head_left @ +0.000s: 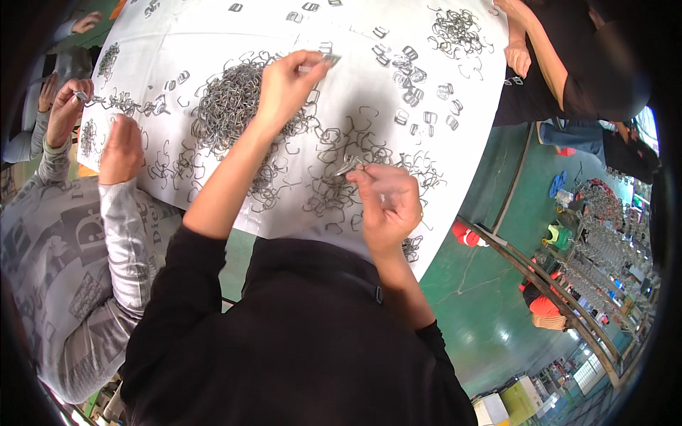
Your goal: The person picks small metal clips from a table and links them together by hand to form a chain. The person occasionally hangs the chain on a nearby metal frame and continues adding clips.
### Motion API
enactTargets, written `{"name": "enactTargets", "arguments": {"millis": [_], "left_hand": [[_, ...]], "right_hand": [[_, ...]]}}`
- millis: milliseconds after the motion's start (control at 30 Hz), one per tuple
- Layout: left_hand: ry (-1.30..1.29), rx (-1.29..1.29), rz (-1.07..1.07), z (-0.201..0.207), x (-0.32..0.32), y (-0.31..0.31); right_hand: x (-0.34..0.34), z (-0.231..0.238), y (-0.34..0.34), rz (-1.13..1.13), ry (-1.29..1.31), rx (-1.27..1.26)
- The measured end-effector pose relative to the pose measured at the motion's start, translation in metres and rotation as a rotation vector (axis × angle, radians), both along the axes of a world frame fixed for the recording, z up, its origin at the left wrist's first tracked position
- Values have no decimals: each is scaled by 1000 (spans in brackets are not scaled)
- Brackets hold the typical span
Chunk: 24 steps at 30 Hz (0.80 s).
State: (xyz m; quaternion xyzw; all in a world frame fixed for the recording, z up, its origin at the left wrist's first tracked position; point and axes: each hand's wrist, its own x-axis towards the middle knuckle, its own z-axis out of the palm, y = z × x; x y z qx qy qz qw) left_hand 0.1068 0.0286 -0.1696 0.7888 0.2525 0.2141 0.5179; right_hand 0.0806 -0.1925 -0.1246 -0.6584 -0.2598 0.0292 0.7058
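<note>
Black top beside table edge; right fingers grip metal piece, left fingers unclear.

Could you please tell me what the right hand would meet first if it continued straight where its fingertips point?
The right hand would probably first meet the loose bent wire pieces to its left, though height is unclear; it might pass above.

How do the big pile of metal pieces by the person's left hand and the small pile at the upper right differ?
Size: the big pile covers much more area than the small pile.
Density: the big pile is heaped thickly; the small pile is looser, with white gaps showing.
View: the left hand and wrist partly hide the big pile; no hand covers the small pile.
Shared: both are grey metal pieces on white.
</note>
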Motion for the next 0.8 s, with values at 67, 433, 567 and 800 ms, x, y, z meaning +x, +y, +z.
{"name": "enactTargets", "arguments": {"millis": [67,433,567,800], "left_hand": [[-47,-265,-27,25,-41,-21],[-136,-372,9,73,-154,-88],[-191,-349,26,75,-164,-90],[-148,-170,97,80,-168,-83]], "right_hand": [[-8,-2,2,18,-11,15],[-52,-2,20,95,-15,-19],[-56,1,27,114,-85,-53],[-42,-11,27,135,5,-84]]}}
